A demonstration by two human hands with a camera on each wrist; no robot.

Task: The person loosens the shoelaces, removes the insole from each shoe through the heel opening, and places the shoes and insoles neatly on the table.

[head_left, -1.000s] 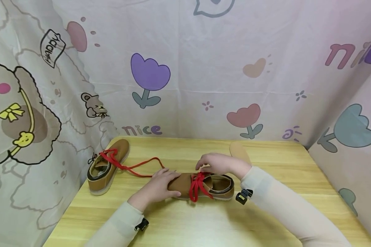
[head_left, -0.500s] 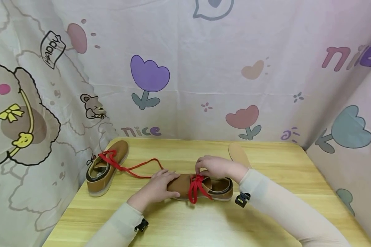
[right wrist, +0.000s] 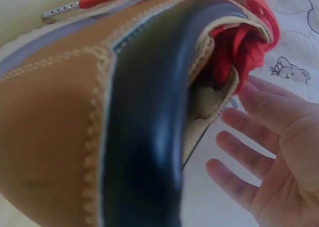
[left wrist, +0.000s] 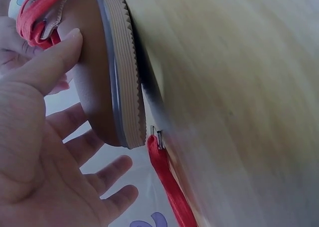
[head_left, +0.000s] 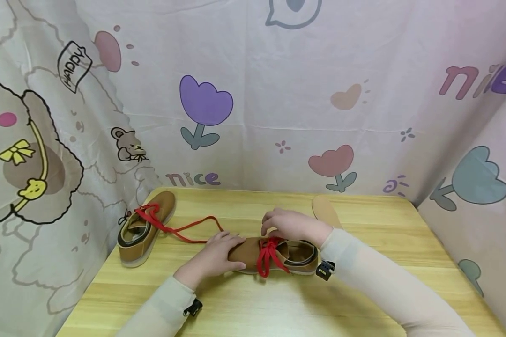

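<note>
A brown leather shoe (head_left: 246, 252) with red shoelaces (head_left: 268, 256) lies near the table's middle, toe to the left. The laces form a bow with hanging loops. My left hand (head_left: 215, 253) holds the shoe's toe; in the left wrist view the thumb (left wrist: 62, 60) is against the near side and fingers lie beyond the toe. Above the far side of the bow is my right hand (head_left: 288, 223). In the right wrist view its fingers (right wrist: 249, 154) are loosely spread, with the thumb beside the red laces. Whether the thumb touches them I cannot tell.
A second brown shoe (head_left: 140, 238) with loosely crossed red laces stands at the table's left. One long lace (head_left: 194, 225) runs from it toward my left hand. A tan insole (head_left: 325, 209) lies behind my right wrist. Printed curtains (head_left: 244, 154) surround the wooden table (head_left: 388, 234).
My right hand came down to the laces at the bow, then rose slightly and shifted left, its fingers loosening. My left hand and both shoes stay almost in place.
</note>
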